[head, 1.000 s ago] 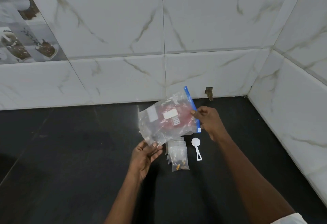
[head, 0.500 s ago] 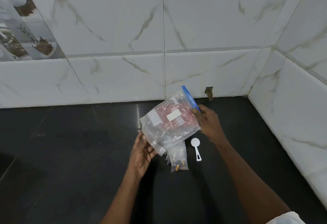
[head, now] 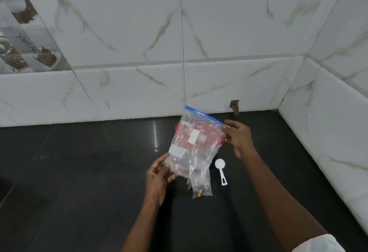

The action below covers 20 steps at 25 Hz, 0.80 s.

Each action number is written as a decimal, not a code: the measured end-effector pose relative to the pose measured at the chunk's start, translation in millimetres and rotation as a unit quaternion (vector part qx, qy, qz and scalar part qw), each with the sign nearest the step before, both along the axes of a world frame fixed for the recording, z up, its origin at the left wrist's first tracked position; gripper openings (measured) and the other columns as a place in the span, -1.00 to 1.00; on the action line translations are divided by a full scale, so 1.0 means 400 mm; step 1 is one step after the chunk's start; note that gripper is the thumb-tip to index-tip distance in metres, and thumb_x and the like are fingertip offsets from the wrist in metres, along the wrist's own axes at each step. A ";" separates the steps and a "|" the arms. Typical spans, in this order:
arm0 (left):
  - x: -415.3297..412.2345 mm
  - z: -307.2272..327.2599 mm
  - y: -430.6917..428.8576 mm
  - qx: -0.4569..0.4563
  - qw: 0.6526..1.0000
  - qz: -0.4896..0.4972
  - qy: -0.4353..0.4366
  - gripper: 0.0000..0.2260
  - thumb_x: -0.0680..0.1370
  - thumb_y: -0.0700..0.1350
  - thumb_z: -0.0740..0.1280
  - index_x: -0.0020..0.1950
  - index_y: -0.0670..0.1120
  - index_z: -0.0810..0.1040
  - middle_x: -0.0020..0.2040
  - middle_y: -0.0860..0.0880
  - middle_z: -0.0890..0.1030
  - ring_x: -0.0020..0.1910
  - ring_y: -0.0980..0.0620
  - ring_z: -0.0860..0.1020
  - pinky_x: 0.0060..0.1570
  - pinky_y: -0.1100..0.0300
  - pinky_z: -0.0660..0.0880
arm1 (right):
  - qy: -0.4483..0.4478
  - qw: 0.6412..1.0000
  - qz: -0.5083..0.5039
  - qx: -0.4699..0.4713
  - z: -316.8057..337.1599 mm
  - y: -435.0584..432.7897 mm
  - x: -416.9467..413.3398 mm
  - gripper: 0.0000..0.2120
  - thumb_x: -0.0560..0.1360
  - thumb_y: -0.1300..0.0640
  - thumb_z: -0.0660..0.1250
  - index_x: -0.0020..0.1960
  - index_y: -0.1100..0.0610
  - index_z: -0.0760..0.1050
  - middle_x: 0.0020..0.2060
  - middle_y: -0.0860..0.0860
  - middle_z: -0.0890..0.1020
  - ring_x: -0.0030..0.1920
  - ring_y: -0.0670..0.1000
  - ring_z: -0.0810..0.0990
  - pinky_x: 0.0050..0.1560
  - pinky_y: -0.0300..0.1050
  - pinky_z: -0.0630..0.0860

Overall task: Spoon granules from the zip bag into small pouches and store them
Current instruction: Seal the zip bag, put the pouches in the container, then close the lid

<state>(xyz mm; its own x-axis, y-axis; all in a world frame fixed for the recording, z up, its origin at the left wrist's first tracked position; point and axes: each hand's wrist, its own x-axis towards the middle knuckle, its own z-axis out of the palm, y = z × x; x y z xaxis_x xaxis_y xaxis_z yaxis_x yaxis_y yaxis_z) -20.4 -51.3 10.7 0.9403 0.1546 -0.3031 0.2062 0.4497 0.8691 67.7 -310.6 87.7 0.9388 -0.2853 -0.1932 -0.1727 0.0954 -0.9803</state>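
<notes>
A clear zip bag (head: 194, 144) with a blue seal strip and pink-red contents hangs above the black counter, held between both hands. My right hand (head: 238, 138) pinches its upper right corner by the blue strip. My left hand (head: 159, 176) holds the bag's lower left corner with thumb and fingers. Under the bag lie small clear pouches (head: 201, 186), the top one with dark and orange bits inside. A white plastic spoon (head: 221, 170) lies on the counter just right of the pouches.
The black counter (head: 79, 172) runs to a white marble-tiled wall (head: 139, 52) at the back and another on the right (head: 328, 132). A small notch (head: 235, 108) shows at the back wall's base.
The bag has turned from lying sideways to nearly upright, its blue strip now on top. My right hand rose and moved right; my left hand shifted under the lower corner.
</notes>
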 end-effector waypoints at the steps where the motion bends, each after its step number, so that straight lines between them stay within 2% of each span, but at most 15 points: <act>1: -0.004 -0.009 -0.001 0.012 1.000 0.021 0.013 -0.76 0.62 -0.35 0.26 0.25 -0.22 0.59 -0.17 -0.08 0.71 -0.32 0.08 0.65 -0.27 0.17 0.67 | -0.004 0.999 -0.010 -0.034 -0.002 -0.001 -0.002 -0.75 0.51 0.28 0.38 0.18 0.29 0.55 -0.26 0.10 0.65 -0.40 -0.06 0.52 -0.37 -0.21 0.47; 3: -0.006 -0.020 0.002 0.029 0.997 0.058 0.036 -0.80 0.63 -0.34 0.25 0.20 -0.24 0.61 -0.26 -0.09 0.68 -0.40 0.12 0.61 -0.32 0.19 0.66 | -0.021 0.997 -0.010 -0.079 0.005 0.002 -0.008 -0.82 0.51 0.27 0.38 0.10 0.28 0.61 -0.24 0.10 0.68 -0.39 -0.09 0.59 -0.39 -0.23 0.52; 6: 0.003 -0.018 0.006 0.044 0.995 0.077 0.052 -0.78 0.63 -0.34 0.25 0.08 -0.14 0.66 -0.12 -0.23 0.66 -0.33 0.05 0.61 -0.32 0.18 0.65 | -0.047 0.996 -0.029 -0.069 0.032 0.016 -0.022 -0.82 0.46 0.29 0.42 0.06 0.26 0.62 -0.22 0.18 0.71 -0.38 0.07 0.63 -0.32 0.01 0.64; 8: 0.010 -0.004 0.000 0.066 0.992 0.085 0.059 -0.77 0.64 -0.32 0.25 0.15 -0.11 0.64 0.05 -0.26 0.68 -0.16 -0.06 0.67 -0.21 0.10 0.66 | -0.081 0.994 -0.044 -0.057 0.068 0.037 -0.034 -0.86 0.45 0.32 0.42 0.01 0.28 0.62 -0.28 0.16 0.70 -0.44 0.07 0.60 -0.36 -0.04 0.63; 10: 0.003 0.025 -0.018 0.171 0.979 0.110 0.015 -0.73 0.62 -0.22 0.29 0.29 0.00 0.58 0.26 -0.17 0.62 0.14 -0.08 0.64 0.10 -0.01 0.61 | -0.120 0.990 -0.048 -0.047 0.126 0.067 -0.050 -0.91 0.46 0.33 0.42 -0.04 0.29 0.62 -0.31 0.13 0.69 -0.48 0.05 0.60 -0.39 -0.12 0.62; 11: -0.011 0.054 -0.037 0.267 0.955 0.119 -0.049 -0.66 0.59 -0.14 0.34 0.37 0.04 0.53 0.35 -0.09 0.55 0.28 -0.03 0.56 0.26 0.00 0.52 | -0.139 0.987 -0.056 -0.050 0.160 0.084 -0.060 -0.93 0.46 0.32 0.42 -0.06 0.27 0.63 -0.30 0.13 0.69 -0.49 0.04 0.62 -0.39 -0.13 0.62; 13: -0.044 0.116 -0.101 0.404 0.896 0.086 -0.163 -0.36 0.46 0.08 0.44 0.52 0.03 0.37 0.47 0.01 0.37 0.44 0.08 0.39 0.38 0.14 0.38 | -0.163 0.979 -0.084 -0.093 0.211 0.125 -0.073 -0.95 0.47 0.30 0.41 -0.09 0.20 0.63 -0.29 0.11 0.67 -0.48 0.04 0.65 -0.39 -0.13 0.63; 15: -0.057 0.163 -0.184 0.460 0.873 0.021 -0.159 -0.05 0.32 0.27 0.46 0.61 0.06 0.15 0.57 0.05 0.19 0.53 0.10 0.25 0.39 0.16 0.35 | -0.186 0.966 -0.109 -0.141 0.237 0.182 -0.087 -0.94 0.47 0.27 0.38 -0.13 0.16 0.62 -0.32 0.04 0.65 -0.44 0.07 0.66 -0.37 -0.06 0.64; 16: -0.054 0.173 -0.219 0.488 0.862 0.001 -0.139 0.01 0.31 0.32 0.43 0.64 0.07 0.04 0.60 0.02 0.12 0.56 0.05 0.19 0.42 0.09 0.34 | -0.202 0.959 -0.111 -0.167 0.239 0.213 -0.095 -0.94 0.46 0.24 0.36 -0.13 0.14 0.61 -0.33 0.01 0.64 -0.41 0.08 0.66 -0.32 0.01 0.64; 18: -0.034 0.167 -0.259 0.532 0.840 -0.003 -0.108 -0.04 0.42 0.24 0.40 0.65 0.02 -0.07 0.63 -0.09 0.06 0.61 -0.08 0.12 0.49 -0.05 0.29 | -0.236 0.939 -0.107 -0.227 0.236 0.259 -0.116 -0.92 0.42 0.19 0.34 -0.13 0.12 0.61 -0.32 0.00 0.63 -0.33 0.05 0.64 -0.20 0.05 0.61; 20: -0.011 0.146 -0.253 0.502 0.861 0.009 -0.081 -0.23 0.57 0.00 0.36 0.65 -0.02 -0.02 0.62 -0.12 0.12 0.58 -0.08 0.19 0.49 -0.04 0.31 | -0.254 0.918 -0.124 -0.279 0.242 0.271 -0.129 -0.91 0.41 0.22 0.36 -0.11 0.14 0.62 -0.31 0.04 0.63 -0.30 0.02 0.60 -0.15 -0.02 0.57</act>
